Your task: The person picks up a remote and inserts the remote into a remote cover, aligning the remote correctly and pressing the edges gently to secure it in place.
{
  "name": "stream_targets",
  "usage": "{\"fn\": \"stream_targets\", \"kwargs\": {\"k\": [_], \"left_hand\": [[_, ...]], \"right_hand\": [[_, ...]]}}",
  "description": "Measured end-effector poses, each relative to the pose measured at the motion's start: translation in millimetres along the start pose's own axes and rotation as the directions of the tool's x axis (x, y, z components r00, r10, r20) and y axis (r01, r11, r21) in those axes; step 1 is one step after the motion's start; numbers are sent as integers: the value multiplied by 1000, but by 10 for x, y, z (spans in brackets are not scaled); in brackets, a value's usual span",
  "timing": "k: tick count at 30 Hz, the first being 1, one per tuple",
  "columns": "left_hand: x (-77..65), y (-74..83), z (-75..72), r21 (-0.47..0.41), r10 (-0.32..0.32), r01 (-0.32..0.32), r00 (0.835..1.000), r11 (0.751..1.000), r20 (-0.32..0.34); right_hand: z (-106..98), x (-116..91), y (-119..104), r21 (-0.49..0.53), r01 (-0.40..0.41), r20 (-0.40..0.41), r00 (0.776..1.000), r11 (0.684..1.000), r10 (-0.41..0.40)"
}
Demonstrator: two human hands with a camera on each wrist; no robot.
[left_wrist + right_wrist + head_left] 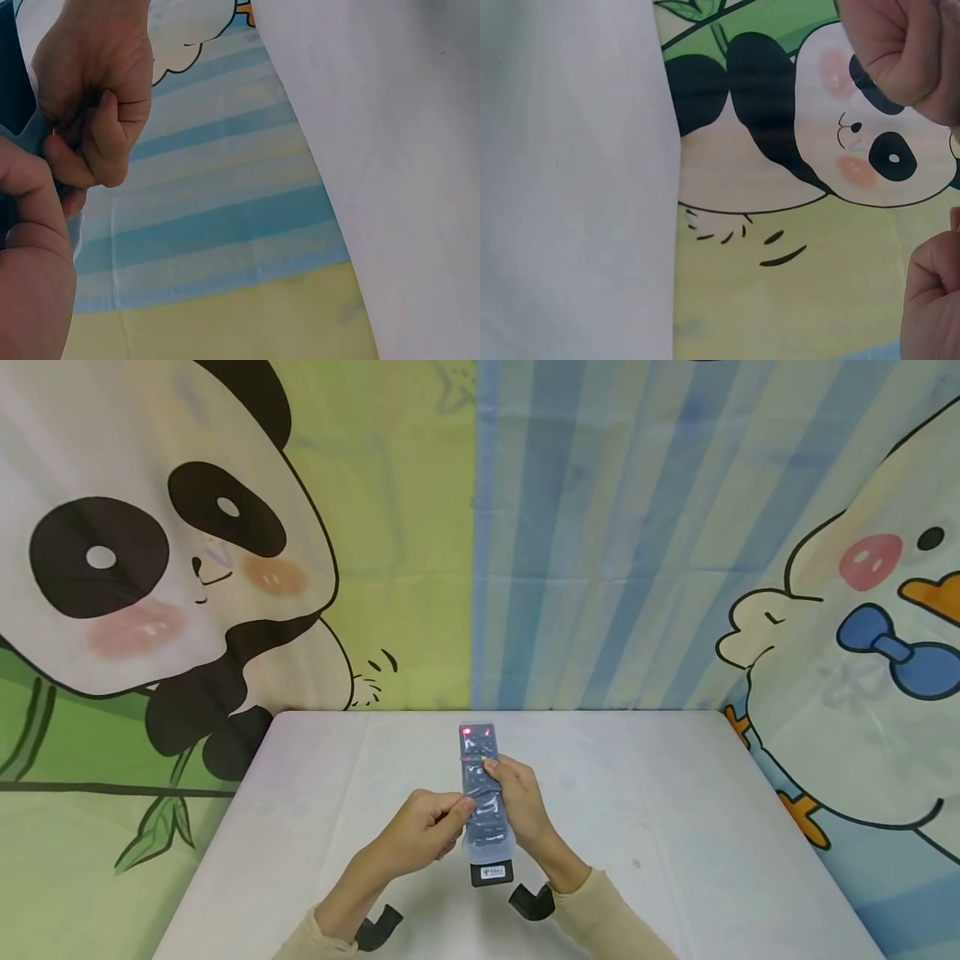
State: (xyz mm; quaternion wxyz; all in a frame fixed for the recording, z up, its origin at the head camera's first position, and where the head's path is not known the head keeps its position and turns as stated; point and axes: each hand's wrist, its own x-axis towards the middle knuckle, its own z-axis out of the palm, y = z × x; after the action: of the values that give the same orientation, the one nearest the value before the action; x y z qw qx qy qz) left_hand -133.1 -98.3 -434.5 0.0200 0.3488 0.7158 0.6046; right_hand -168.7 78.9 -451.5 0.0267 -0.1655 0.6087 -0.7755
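A long dark remote control [478, 743] is held up over the white table in the head view, its black lower end bearing a white label. A clear wrinkled plastic sleeve [491, 848] covers most of it. My right hand [522, 797] grips the remote's right side, thumb on its face. On the left edge, my left hand [423, 833] pinches with thumb and curled fingers, apparently at the plastic. In the left wrist view, the remote's dark side [16, 82] shows only partly at the left edge. Both hands appear at the right edge of the right wrist view, the remote hidden there.
The white table [637, 827] spreads beneath both hands. Behind it hangs a cloth backdrop [600, 543] with a panda on the left and a white duck on the right. Black curved pieces [532, 902] sit by both wrists.
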Motion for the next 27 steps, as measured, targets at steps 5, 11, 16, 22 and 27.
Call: {"fn": "stream_targets", "kwargs": {"k": [5, 11, 16, 22, 27], "left_hand": [[-27, -16, -16, -16, -27, 27, 1000, 1000, 0], [-93, 31, 35, 7, -16, 16, 1000, 1000, -20], [-135, 8, 68, 88, -5, 7, 1000, 996, -19], [-60, -27, -96, 318, -57, 66, 998, 946, -38], [89, -53, -243, 370, -151, 244, 953, 896, -264]], "right_hand": [[53, -13, 8, 105, -50, 46, 998, 993, 46], [71, 8, 4, 179, -88, 72, 994, 980, 76], [19, 17, 1, 105, -96, 130, 988, 990, 82], [-63, 6, -4, -64, -9, 174, 985, 998, 20], [-64, -29, -5, -101, 39, 304, 953, 994, -6]]}}
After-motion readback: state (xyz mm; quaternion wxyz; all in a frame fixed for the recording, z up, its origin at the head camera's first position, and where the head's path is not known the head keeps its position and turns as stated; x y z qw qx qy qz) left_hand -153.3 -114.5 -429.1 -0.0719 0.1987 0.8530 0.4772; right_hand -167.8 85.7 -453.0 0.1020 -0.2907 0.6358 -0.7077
